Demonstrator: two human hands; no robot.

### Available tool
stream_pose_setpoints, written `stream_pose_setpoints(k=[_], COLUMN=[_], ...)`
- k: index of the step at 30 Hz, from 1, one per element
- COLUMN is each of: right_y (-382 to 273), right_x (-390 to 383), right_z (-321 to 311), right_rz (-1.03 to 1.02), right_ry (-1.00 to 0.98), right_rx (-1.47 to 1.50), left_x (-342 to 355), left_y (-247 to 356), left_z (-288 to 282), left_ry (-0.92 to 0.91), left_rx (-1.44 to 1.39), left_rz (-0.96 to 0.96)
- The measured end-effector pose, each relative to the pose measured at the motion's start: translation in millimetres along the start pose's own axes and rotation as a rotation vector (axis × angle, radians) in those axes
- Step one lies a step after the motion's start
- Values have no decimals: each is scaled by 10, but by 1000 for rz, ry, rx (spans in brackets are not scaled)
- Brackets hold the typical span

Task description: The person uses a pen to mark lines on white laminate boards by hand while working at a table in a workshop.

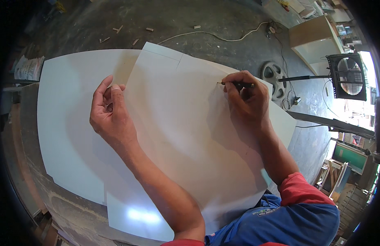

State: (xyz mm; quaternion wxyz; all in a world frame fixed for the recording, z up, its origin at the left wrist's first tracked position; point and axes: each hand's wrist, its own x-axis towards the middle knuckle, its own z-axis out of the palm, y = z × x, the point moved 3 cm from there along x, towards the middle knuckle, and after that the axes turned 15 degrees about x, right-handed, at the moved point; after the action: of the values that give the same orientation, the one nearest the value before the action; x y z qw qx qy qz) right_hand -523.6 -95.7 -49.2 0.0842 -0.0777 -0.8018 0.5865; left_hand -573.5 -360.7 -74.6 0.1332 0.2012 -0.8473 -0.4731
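A large white panel [177,119] lies tilted across a second white sheet [62,123]. My right hand [249,96] grips a short dark pencil [245,85], its tip pointing left, close over the panel's upper right part. Whether the tip touches the surface I cannot tell. Above the panel's left edge, my left hand [110,104] is raised with loosely bent fingers apart, and nothing shows in it. Thin drawn lines [178,62] cross near the panel's far corner.
The sheets rest on a dusty worktable [28,119]. Beyond lies a dark floor with small wood scraps [149,29] and a pale cable [223,39]. On the right stand a fan [348,76] with a round spoked base [274,80] and a wooden cabinet [315,41]. A white bag [29,69] sits left.
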Motion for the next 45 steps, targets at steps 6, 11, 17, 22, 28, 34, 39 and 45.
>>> stream_pose_setpoints(k=[6, 11, 17, 22, 28, 34, 39, 45], right_y=[2, 1, 5, -19, -29, -15, -17, -34], right_x=[-10, -10, -12, -13, -17, -7, -17, -16], right_z=[-29, -29, -26, -21, -15, -28, -14, -20], right_rz=[-18, 23, 54, 29, 46, 34, 51, 50], right_ry=[-5, 17, 13, 10, 20, 20, 55, 39], right_rx=[-42, -46, -36, -30, -27, -41, -6, -23], left_x=[3, -2, -11, -8, -2, -8, -3, 3], left_y=[1, 15, 39, 25, 1, 15, 6, -17], left_z=[-1, -1, -4, 1, 3, 1, 5, 2], left_ry=[25, -2, -3, 12, 22, 7, 21, 22], left_rx=[3, -1, -7, 0, -2, -27, -21, -8], left_rz=[41, 3, -11, 6, 33, 18, 28, 37])
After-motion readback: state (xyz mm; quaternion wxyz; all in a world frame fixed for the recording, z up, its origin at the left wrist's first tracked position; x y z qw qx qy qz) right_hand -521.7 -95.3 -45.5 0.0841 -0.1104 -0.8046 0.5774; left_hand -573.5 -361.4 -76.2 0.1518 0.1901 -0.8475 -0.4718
